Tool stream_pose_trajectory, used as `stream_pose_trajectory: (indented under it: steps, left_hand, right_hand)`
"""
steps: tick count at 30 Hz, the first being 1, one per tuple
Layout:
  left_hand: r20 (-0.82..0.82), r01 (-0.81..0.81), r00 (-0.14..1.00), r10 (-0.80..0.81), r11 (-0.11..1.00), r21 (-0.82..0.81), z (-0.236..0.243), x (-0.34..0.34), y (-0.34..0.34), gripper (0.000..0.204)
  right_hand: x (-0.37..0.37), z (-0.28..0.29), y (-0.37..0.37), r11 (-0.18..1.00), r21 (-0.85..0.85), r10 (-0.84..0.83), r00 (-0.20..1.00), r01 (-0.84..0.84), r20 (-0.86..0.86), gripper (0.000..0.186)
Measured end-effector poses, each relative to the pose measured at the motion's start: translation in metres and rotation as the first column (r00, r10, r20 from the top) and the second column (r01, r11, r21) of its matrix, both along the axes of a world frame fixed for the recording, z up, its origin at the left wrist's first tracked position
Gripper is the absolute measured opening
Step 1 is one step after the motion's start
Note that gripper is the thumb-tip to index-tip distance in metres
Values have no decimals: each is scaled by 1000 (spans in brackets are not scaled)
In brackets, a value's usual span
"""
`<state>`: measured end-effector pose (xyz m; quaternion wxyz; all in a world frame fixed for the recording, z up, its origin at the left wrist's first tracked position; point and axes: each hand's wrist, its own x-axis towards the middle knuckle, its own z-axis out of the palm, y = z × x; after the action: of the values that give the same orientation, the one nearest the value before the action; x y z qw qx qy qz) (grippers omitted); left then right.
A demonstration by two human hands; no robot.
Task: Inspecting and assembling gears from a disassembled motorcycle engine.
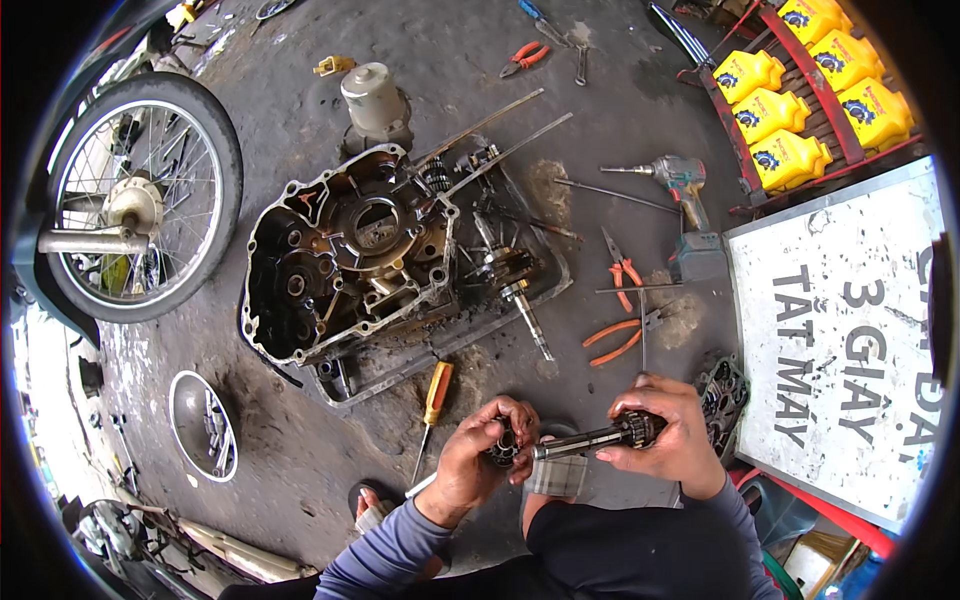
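My left hand (468, 458) is closed around a small dark gear (506, 440), its fingers wrapped about the ring. In my right hand (682, 428) is an oily gear shaft (585, 441), with its toothed end (640, 429) in the fingers and its bare steel end pointing at the gear. The shaft tip and the gear are close together; they look apart. Beyond my hands lies an opened engine crankcase (402, 272) on a flat tray (470, 335). Another shaft with gears (515, 280) rests on that tray, to the right of the crankcase.
A yellow-handled screwdriver (438, 392) lies near my left hand. Orange-handled pliers (615, 342) and a cordless impact driver (690, 215) are ahead right. A metal bowl (176, 425) holds small parts. A wheel (225, 150) stands left; a white sign (820, 230) and yellow bottles (790, 160) are right.
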<state>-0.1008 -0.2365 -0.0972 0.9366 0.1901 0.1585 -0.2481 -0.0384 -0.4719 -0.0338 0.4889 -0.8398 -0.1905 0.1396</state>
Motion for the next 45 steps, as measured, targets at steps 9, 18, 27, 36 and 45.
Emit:
stream_pose_trajectory:
  steps: [9,18,27,36,45]
  left_hand:
    - [-180,64,981,-76,995,-73,-17,-9,-21,23]
    - [-5,38,999,-38,999,28,-30,-10,-21,21]
    - [436,-107,776,-456,586,803,0,10,-24,50]
    - [511,-228,692,-509,518,824,10,17,-23,52]
    - [433,-201,889,-149,722,662,2,4,-11,55]
  right_hand:
    - [-28,-51,-3,859,336,102,514,387,-852,32]
    - [-41,-67,0,825,400,156,520,398,-840,36]
    - [-32,-45,3,801,473,177,610,366,-772,36]
    - [-27,-31,2,827,460,168,639,322,-751,32]
    - [-14,-14,4,928,372,132,939,-5,-318,41]
